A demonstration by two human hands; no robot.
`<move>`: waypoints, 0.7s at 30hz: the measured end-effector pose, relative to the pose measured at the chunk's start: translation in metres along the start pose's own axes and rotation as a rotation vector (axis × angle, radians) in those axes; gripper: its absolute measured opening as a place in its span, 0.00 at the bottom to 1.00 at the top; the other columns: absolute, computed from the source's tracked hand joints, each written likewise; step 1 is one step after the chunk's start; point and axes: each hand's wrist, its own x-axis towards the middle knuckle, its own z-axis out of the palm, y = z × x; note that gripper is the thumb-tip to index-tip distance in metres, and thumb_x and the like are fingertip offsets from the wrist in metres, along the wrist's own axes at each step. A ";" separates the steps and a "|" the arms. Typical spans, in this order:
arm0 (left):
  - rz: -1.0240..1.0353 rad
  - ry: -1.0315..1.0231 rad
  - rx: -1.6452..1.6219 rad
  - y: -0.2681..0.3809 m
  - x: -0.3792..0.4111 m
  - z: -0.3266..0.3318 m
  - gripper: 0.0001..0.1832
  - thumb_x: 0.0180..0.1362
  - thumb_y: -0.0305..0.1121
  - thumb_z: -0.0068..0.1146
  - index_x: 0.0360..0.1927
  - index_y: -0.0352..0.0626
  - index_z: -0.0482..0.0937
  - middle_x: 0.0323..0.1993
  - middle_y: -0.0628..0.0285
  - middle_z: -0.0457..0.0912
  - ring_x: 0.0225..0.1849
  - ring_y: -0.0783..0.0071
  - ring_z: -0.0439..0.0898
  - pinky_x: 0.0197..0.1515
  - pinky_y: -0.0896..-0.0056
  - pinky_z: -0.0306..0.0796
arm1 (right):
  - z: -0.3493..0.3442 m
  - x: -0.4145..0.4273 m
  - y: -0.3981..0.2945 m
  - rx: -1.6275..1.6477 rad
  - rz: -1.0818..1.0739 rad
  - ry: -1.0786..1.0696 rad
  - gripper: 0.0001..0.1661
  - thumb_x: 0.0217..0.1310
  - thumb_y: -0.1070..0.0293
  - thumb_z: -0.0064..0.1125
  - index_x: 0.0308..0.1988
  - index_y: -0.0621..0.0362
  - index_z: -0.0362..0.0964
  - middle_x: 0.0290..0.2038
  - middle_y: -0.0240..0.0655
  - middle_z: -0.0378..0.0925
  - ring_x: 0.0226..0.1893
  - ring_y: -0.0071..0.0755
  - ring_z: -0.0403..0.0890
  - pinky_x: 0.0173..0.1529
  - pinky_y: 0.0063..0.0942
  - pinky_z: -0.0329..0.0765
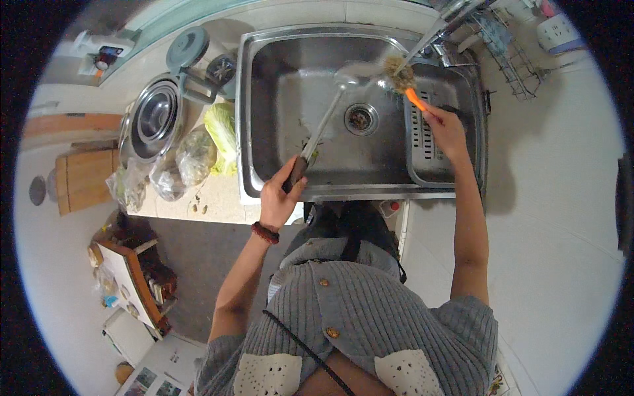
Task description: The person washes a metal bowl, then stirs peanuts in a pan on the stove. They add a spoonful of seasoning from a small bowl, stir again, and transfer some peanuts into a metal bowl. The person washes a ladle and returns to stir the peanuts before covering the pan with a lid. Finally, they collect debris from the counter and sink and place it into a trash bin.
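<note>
My left hand [281,194] grips the dark handle of a long metal kitchen utensil [324,119], which looks like a ladle. Its shiny head reaches the far middle of the stainless steel sink [292,123] and is blurred. In my right hand [447,132] is the orange handle of a scrubbing brush [400,74]. The brush's brown fibrous head is under the end of the faucet [431,29], apparently in running water. Below my right hand a perforated metal drain basket [422,133] sits at the sink's right side. The drain [361,119] holds some debris, and green scraps lie on the sink floor.
Left of the sink stand nested steel bowls [158,118], a napa cabbage [221,133], plastic bags of produce [195,154] and a lidded grey container [188,48]. A wire rack [512,59] is at the back right. The sink rim [346,192] runs close before my body.
</note>
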 end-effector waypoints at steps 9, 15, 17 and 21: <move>-0.863 -0.448 -1.219 0.030 0.019 0.012 0.19 0.62 0.43 0.40 0.51 0.41 0.65 0.18 0.69 0.65 0.15 0.84 0.60 0.17 0.85 0.56 | 0.044 -0.070 -0.056 0.263 -0.214 -0.261 0.19 0.54 0.60 0.55 0.46 0.53 0.72 0.25 0.36 0.77 0.23 0.22 0.73 0.28 0.24 0.68; -1.013 -0.604 -1.551 0.028 0.006 0.007 0.22 0.63 0.43 0.36 0.57 0.42 0.60 0.15 0.70 0.64 0.08 0.82 0.59 0.14 0.84 0.54 | 0.046 -0.044 -0.058 -0.155 -0.154 -0.085 0.14 0.55 0.56 0.51 0.41 0.44 0.75 0.22 0.42 0.75 0.23 0.48 0.76 0.28 0.37 0.73; -0.998 -0.605 -1.600 0.032 0.001 0.007 0.23 0.64 0.43 0.35 0.57 0.41 0.59 0.15 0.70 0.64 0.08 0.82 0.59 0.14 0.83 0.55 | 0.043 -0.027 -0.049 -0.239 -0.178 0.053 0.13 0.55 0.56 0.49 0.38 0.42 0.76 0.20 0.42 0.75 0.21 0.47 0.76 0.26 0.40 0.72; -0.988 -0.598 -1.699 0.036 -0.002 0.009 0.23 0.64 0.43 0.34 0.58 0.41 0.59 0.15 0.69 0.65 0.08 0.82 0.60 0.14 0.80 0.57 | 0.048 -0.004 -0.025 -0.393 -0.198 0.153 0.15 0.57 0.57 0.45 0.44 0.37 0.73 0.19 0.41 0.75 0.19 0.47 0.76 0.25 0.41 0.73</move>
